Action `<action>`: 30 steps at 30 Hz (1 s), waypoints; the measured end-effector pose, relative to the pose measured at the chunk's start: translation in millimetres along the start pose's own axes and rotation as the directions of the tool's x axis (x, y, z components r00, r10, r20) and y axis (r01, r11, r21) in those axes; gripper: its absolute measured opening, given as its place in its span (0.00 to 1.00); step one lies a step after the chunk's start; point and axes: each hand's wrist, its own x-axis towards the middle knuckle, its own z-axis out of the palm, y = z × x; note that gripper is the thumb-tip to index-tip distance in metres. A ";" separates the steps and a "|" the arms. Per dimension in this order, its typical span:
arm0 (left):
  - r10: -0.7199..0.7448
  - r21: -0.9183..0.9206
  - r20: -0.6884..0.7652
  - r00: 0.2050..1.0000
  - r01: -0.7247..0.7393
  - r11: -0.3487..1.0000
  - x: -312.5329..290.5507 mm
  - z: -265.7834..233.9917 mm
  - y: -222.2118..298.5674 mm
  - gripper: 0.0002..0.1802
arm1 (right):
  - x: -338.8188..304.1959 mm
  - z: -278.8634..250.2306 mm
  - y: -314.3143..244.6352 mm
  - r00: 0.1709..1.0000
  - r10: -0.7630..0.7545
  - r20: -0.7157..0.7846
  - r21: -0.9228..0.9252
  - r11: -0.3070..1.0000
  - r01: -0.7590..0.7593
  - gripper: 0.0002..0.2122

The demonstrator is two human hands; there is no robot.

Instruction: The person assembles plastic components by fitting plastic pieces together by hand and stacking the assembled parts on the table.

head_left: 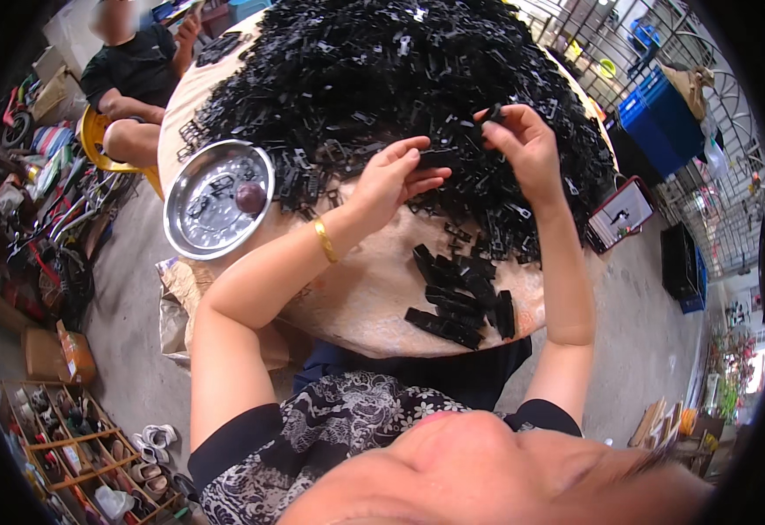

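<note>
A big heap of small black plastic parts (347,70) covers most of the round table (338,306). Above its near edge, my left hand (393,175) grips a black block-like piece (436,158) between thumb and fingers; it resembles the dark bundles lower on the table. My right hand (524,144) is raised to the right of it, thumb and fingertips pinching one small black plastic part (493,115). The two hands are apart. Several black bundles (452,302) lie close to the table's front edge, between my forearms.
A steel basin (216,248) with a dark round object and a few black parts stands on the left. A phone (620,215) is at the right table edge. Another person (133,74) sits at the far left. Blue crates (662,122) stand at right.
</note>
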 end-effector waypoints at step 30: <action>0.145 0.368 0.205 0.968 -0.214 0.905 -16.7 15.6 9.9 0.25 | -49.3 13.7 11.6 0.973 0.066 0.221 -0.019 0.998 -0.063 0.16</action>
